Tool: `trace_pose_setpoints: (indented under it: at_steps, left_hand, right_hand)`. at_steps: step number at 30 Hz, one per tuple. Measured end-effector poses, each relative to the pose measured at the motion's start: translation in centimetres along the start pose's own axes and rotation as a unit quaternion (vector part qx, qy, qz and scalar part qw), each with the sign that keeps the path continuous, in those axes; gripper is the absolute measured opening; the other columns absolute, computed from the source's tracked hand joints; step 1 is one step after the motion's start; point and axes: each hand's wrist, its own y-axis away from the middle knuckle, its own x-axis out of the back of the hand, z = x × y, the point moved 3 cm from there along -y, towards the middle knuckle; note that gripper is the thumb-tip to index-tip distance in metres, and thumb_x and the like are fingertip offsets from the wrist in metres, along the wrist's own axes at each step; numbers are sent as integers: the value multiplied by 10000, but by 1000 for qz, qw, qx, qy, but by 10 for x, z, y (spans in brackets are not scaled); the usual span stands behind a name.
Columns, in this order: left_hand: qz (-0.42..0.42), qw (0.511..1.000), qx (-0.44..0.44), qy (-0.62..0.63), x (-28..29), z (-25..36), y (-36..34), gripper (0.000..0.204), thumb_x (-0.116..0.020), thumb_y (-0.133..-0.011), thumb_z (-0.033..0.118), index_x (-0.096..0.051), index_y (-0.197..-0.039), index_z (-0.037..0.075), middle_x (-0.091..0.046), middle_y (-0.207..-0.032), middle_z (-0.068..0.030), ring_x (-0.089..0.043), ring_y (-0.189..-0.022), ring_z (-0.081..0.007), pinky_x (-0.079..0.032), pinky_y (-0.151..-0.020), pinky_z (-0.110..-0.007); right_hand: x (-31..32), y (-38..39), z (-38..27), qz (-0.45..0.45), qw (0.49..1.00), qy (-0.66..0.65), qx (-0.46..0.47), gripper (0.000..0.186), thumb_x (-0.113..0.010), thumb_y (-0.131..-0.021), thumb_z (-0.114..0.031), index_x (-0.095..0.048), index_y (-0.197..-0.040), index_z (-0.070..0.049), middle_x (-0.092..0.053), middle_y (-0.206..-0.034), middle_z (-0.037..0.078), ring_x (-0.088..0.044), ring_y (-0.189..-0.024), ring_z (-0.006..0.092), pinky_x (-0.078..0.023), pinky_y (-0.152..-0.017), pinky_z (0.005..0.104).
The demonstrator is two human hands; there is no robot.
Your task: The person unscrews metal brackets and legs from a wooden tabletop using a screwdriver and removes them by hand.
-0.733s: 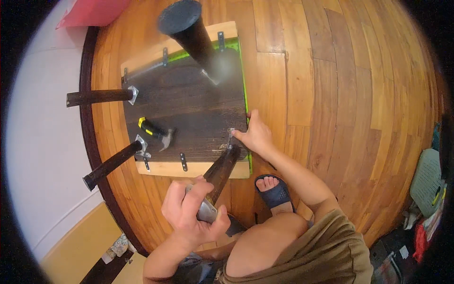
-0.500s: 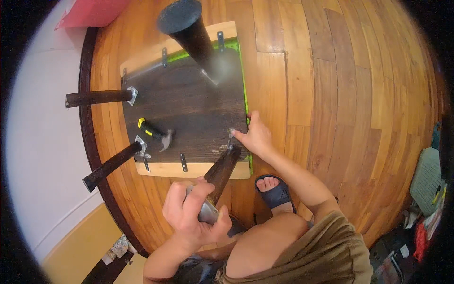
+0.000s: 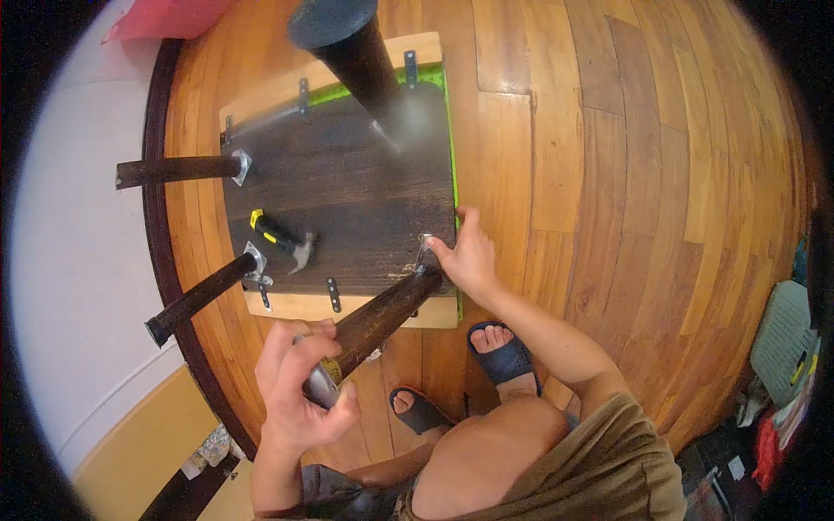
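Observation:
My left hand [image 3: 304, 373] is wrapped around the free end of a dark wooden leg [image 3: 378, 317], where a grey metal part [image 3: 323, 387] shows between my fingers. The leg slants from the near right corner of an upside-down dark board [image 3: 347, 191]. My right hand [image 3: 465, 260] grips that board's right edge, thumb on a metal plate [image 3: 424, 243] at the leg's base. A hammer [image 3: 274, 234] with a black and yellow handle lies on the board. Other legs [image 3: 200, 295] stand out from metal plates at the left and from a hazy patch at the back.
A wooden floor [image 3: 634, 217] surrounds the board. A white wall [image 3: 87, 217] runs along the left, with a pale yellow panel [image 3: 139, 408] at lower left. Assorted items, including a grey-green object [image 3: 773, 330], lie at the right edge. My sandalled feet [image 3: 499, 356] are below the board.
My left hand and the leg end it holds have swung left, so the leg slants more and my other sandal shows. My right hand stays at the board's edge.

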Motion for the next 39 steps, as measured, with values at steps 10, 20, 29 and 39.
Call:
trace_pose_setpoints:
  at_steps: [10,20,29,39]
  left_hand:
    - [-25,994,-17,-106,-20,33,-1,442,-722,-516,207,-595,-920,80,-541,-827,-123,-521,-679,-282,-418,-576,-365]
    - [-11,987,72,142,-12,17,-1,470,-653,-706,254,-579,-1094,-2,-604,-918,-149,-583,-771,-266,-481,-691,-346]
    - [-95,770,191,601,-45,-68,6,549,-290,-932,407,-604,-981,-40,-630,-1026,-242,-617,-973,-329,-487,-875,-418]
    - [-89,854,22,512,-77,-73,26,429,-623,-758,6,-513,-1173,30,-590,-1096,-53,-549,-1020,-146,-451,-863,-283]
  right_hand:
    - [4,-14,23,-71,997,-28,12,572,-701,-779,-280,-384,-1140,31,-549,-736,133,-574,-681,291,-460,-625,375]
    - [78,98,79,-77,957,219,172,308,-683,-710,-194,-507,-912,-41,-530,-856,124,-535,-860,311,-449,-704,400]
    - [64,95,92,-68,943,310,104,240,-605,-736,-86,-505,-947,-28,-587,-873,190,-577,-844,381,-471,-716,458]
    - [107,110,32,-23,961,276,-3,250,-666,-756,-203,-575,-932,-50,-636,-790,173,-632,-759,340,-484,-647,428]
